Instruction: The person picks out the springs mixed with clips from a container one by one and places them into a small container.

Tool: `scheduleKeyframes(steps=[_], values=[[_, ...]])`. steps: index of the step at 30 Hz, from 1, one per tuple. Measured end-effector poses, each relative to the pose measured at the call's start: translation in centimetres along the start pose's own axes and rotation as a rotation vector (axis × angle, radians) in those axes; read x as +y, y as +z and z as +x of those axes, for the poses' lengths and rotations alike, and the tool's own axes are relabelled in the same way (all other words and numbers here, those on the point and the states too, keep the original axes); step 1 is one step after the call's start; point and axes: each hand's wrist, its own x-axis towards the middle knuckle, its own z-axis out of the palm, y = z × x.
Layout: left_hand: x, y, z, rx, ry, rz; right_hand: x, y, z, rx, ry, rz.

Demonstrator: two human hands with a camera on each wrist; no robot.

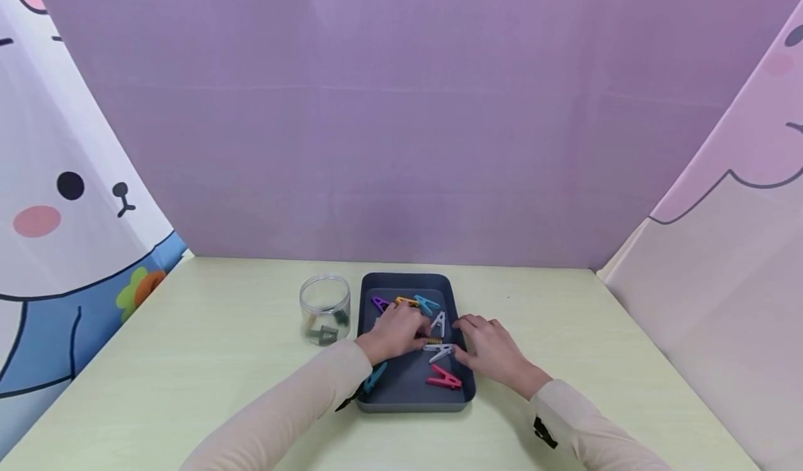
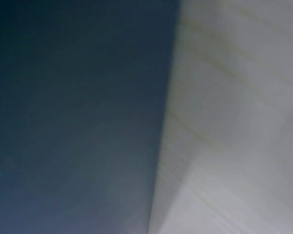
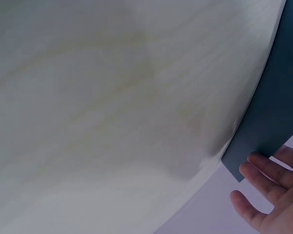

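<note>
My left hand (image 1: 401, 331) reaches down into a dark grey tray (image 1: 414, 394), fingers bent, with thumb and fingertips right at the near end of a gold coil spring (image 1: 434, 341). Whether they pinch the spring I cannot tell. Against the tray's right wall rests my right hand (image 1: 495, 349), its fingers loosely extended along the rim. In the right wrist view these fingers (image 3: 268, 178) lie against the outside of the wall. Around the left hand lie a silver-grey clip (image 1: 439, 351), a white clip (image 1: 439, 323), a blue clip (image 1: 426, 305) and a red clip (image 1: 445, 378).
A clear round jar (image 1: 325, 309) stands just left of the tray, with dark springs (image 1: 327, 335) inside. Purple (image 1: 380, 304), yellow (image 1: 408, 301) and teal clips (image 1: 375, 377) are partly covered by the left hand and arm. The pale table (image 1: 238, 359) meets a purple backdrop (image 1: 401, 143).
</note>
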Motion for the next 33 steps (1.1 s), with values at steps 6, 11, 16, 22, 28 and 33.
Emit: scheduleKeyframes(steps=[6,11,16,22,28,33], values=[[0.1,0.1,-0.2,-0.001,-0.001,0.017,0.1,0.0,0.0,0.007,-0.009,-0.010],[0.3,0.1,-0.2,0.008,-0.001,0.021,0.1,-0.2,0.0,-0.017,0.004,0.004],[0.3,0.1,-0.2,0.010,-0.012,0.026,0.1,-0.3,-0.1,-0.027,0.014,0.001],[0.1,-0.2,-0.3,0.032,-0.019,0.023,0.1,-0.4,-0.1,-0.023,0.013,0.005],[-0.2,-1.2,-0.8,0.090,-0.011,0.019,0.2,-0.2,-0.1,-0.017,0.007,-0.001],[-0.7,-2.0,-1.3,0.124,-0.002,0.000,0.2,-0.1,-0.1,-0.006,-0.002,-0.001]])
